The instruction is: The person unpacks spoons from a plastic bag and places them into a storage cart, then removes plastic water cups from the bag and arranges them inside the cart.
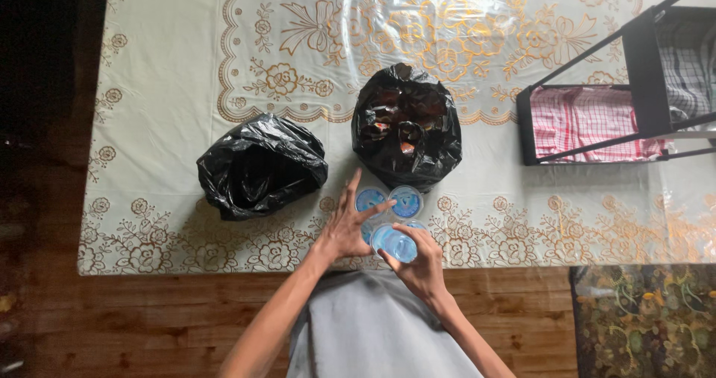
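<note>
Sealed water cups (406, 201) with round blue-and-white lids cluster at the counter's (164, 64) six o'clock edge; the right hand (421, 267) holds one cup (394, 242).

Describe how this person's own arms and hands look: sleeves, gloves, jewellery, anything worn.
Both forearms are bare, with no sleeves showing. The left hand and right hand wear no gloves; no rings, watch or bracelets can be made out. A plain grey garment shows between the arms.

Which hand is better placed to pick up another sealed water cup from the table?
Left. The left hand lies open over the table cups, while the right hand already grips a cup.
</note>
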